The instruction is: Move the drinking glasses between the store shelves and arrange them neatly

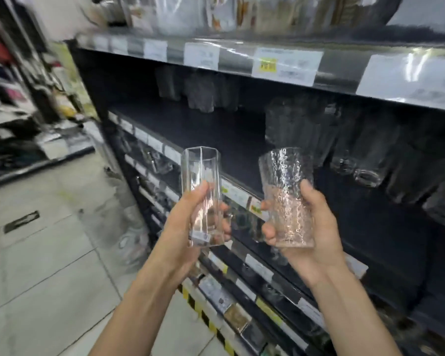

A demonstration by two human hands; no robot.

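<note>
Your left hand [188, 222] is wrapped round the lower half of a tall faceted glass [200, 173], thumb on the near side, holding it upright. Your right hand [314, 224] grips a hammered glass [285, 176] the same way, near the first but not touching it. Both glasses are in the air in front of the dark shelf [216, 134]. More glasses [365, 160] stand blurred on that shelf to the right, below a row of labels [285, 65].

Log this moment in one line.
left hand: holds faceted glass | right hand: holds textured glass | both glasses off the shelf
</note>
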